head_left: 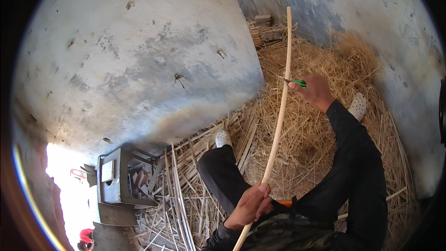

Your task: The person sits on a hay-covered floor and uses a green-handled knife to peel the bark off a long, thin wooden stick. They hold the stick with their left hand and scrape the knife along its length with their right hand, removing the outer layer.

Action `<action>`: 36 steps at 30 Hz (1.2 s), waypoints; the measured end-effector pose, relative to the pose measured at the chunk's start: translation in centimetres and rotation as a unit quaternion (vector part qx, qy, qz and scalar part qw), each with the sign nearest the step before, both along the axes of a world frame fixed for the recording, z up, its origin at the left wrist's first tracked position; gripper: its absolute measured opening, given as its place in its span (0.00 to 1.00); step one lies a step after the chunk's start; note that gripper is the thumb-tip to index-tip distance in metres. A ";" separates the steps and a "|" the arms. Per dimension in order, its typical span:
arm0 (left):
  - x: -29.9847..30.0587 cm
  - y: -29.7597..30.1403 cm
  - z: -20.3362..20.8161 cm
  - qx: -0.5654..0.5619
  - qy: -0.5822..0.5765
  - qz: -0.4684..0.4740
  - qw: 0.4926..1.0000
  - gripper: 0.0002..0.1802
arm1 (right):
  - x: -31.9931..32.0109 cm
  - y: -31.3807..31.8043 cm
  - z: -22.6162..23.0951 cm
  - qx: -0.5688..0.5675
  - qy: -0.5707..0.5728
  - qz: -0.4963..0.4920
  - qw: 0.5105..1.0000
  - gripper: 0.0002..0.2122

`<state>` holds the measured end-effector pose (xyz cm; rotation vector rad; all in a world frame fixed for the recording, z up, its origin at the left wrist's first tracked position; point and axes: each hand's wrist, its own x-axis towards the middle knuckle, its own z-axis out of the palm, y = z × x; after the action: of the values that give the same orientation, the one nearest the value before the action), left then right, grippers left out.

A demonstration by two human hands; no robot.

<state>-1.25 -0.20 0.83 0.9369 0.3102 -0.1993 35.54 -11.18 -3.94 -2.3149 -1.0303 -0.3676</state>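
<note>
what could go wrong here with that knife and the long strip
The green-handled knife in the right hand has its blade at the long pale strip, with the thumb close by; a slip could nick it. The left hand grips only the lower part, so the upper end might flex. The loose straw-like shavings could hide a dropped knife.

Left grip (251, 205) holds pale strip (279, 123); right grip (316, 91), green tool (300, 83), probably knife.
</note>
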 end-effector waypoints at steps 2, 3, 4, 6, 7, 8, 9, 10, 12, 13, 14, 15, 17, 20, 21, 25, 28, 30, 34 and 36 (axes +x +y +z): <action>-0.3 -0.4 -0.1 -0.002 0.008 -0.013 1.000 0.16 | 2.8 -0.2 0.2 0.020 0.043 -0.083 0.995 0.35; -0.7 -0.5 0.0 -0.003 0.019 -0.021 1.000 0.16 | 4.2 -0.6 0.1 0.030 0.071 -0.126 0.989 0.35; -1.3 -0.6 0.2 0.019 0.031 -0.040 0.999 0.17 | 5.7 -1.5 0.3 0.048 0.066 -0.144 0.986 0.35; -1.7 -0.8 0.4 0.064 0.045 -0.079 0.994 0.17 | 8.7 -4.1 0.2 0.060 0.054 -0.178 0.981 0.35; -1.9 -1.1 0.1 0.047 0.026 -0.095 0.994 0.16 | 10.1 -5.8 -0.1 0.050 0.048 -0.195 0.978 0.35; -1.9 -1.2 -0.2 0.046 0.027 -0.094 0.994 0.16 | 10.6 -6.3 -0.1 0.038 0.044 -0.211 0.976 0.35; -1.7 -1.3 -0.4 0.046 0.029 -0.092 0.994 0.16 | 11.1 -6.1 -0.5 0.024 0.046 -0.224 0.973 0.35; -1.5 -1.4 -0.7 0.047 0.030 -0.091 0.994 0.16 | 11.4 -5.6 -1.1 0.010 0.049 -0.238 0.970 0.34; -1.0 -1.3 -1.1 0.043 0.031 -0.089 0.995 0.16 | 11.5 -5.7 -2.0 -0.002 0.044 -0.269 0.962 0.34; -0.7 -1.4 -1.2 0.041 0.032 -0.088 0.995 0.16 | 11.7 -5.6 -2.3 0.004 0.034 -0.281 0.959 0.34; -0.6 -1.5 -1.2 0.056 0.032 -0.095 0.993 0.16 | 11.6 -5.5 -2.8 0.013 0.029 -0.292 0.956 0.34; -0.4 -1.6 -1.1 0.071 0.033 -0.103 0.992 0.17 | 11.5 -6.0 -3.1 -0.005 0.059 -0.287 0.956 0.34; -0.4 -1.5 -1.3 0.086 0.030 -0.118 0.989 0.16 | 12.0 -7.4 -3.1 -0.034 0.116 -0.276 0.954 0.34; -0.7 -0.9 -2.0 0.088 0.034 -0.114 0.989 0.16 | 13.8 -7.7 -4.1 0.050 0.188 -0.218 0.956 0.35; -0.5 -0.9 -1.6 0.089 0.048 -0.089 0.991 0.16 | 12.0 -7.0 -2.9 0.064 0.219 -0.187 0.955 0.35; -0.3 0.5 -2.0 0.027 0.009 0.018 0.999 0.15 | 0.8 -3.2 0.6 0.007 0.208 -0.018 0.978 0.35; 0.4 1.4 -1.2 0.013 -0.018 0.042 0.999 0.15 | -7.9 -1.6 1.4 -0.028 0.106 0.160 0.981 0.31; 0.6 1.5 -0.4 0.006 -0.008 0.052 0.999 0.15 | -11.7 -0.6 1.2 -0.019 0.023 0.222 0.975 0.31; 0.3 1.2 0.1 -0.011 0.001 0.058 0.998 0.15 | -12.6 0.4 0.5 0.034 -0.042 0.208 0.977 0.33; 0.4 1.0 0.3 -0.013 0.006 0.060 0.998 0.15 | -10.8 0.5 0.5 0.045 0.006 0.137 0.990 0.34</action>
<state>-0.82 0.83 1.11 0.8896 0.3723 -0.0981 24.70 -10.71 -3.48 -2.0582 -1.2795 -0.2837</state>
